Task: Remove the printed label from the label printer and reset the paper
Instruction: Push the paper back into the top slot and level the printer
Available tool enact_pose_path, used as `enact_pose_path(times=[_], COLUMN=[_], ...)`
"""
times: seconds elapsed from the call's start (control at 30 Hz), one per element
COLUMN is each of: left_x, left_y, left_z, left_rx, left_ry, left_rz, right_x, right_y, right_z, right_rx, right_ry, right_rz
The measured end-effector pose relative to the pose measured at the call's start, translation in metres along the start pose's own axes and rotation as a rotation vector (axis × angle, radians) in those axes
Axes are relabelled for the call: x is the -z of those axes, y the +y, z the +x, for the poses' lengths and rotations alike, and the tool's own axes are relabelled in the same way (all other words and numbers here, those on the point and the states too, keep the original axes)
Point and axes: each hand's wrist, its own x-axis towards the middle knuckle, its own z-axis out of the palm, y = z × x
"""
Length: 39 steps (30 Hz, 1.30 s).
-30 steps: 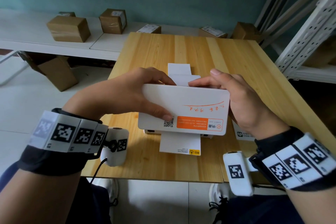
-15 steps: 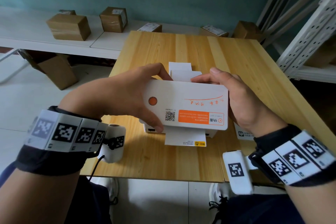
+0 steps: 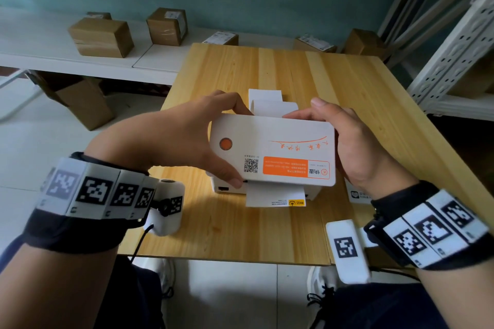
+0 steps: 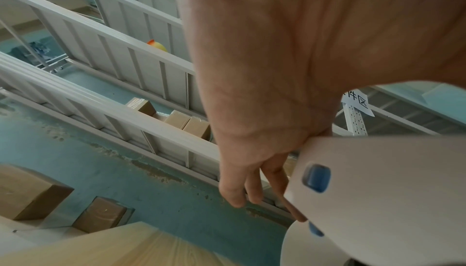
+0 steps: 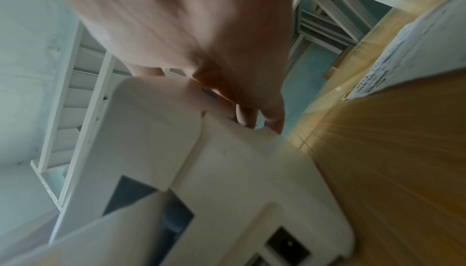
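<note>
A white label printer [image 3: 270, 152] sits on the wooden table [image 3: 267, 75]; its lid bears an orange button [image 3: 226, 144] and an orange sticker. My left hand [image 3: 205, 141] grips the lid's left end, thumb at the front corner and fingers over the back edge. At the right end, my right hand [image 3: 347, 147] grips the lid likewise. A printed label [image 3: 275, 196] sticks out of the front slot. Blank label paper [image 3: 267, 104] rises behind the lid. The wrist views show my left hand [image 4: 252, 170] on the lid [image 4: 378, 190] and my right hand [image 5: 252, 114] on the printer [image 5: 227, 170].
A printed sheet [image 3: 358, 195] lies on the table just right of the printer. Cardboard boxes [image 3: 101, 37] stand on the white shelf behind, and another box [image 3: 80, 104] sits on the floor at left. A white metal rack [image 3: 454, 56] stands at the right.
Held in both hands, the lid has tilted down toward the printer body. My left thumb slid to the front corner, uncovering the orange button. Less of the printed label shows.
</note>
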Motion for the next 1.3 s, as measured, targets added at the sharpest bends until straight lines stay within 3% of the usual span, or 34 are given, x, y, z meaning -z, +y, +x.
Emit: enact_pose_path(times=[0.37, 1.3], left_x=[-0.002, -0.003], left_y=[0.002, 0.003], left_z=[0.0, 0.0], left_rx=[0.082, 0.127], left_ry=[-0.038, -0.045], left_rz=[-0.005, 0.051], right_x=[-0.004, 0.003], right_y=[-0.001, 0.011], right_z=[0.0, 0.007], right_rx=[-0.128, -0.159], right_ry=[0.09, 0.102], right_rz=[-0.044, 0.096])
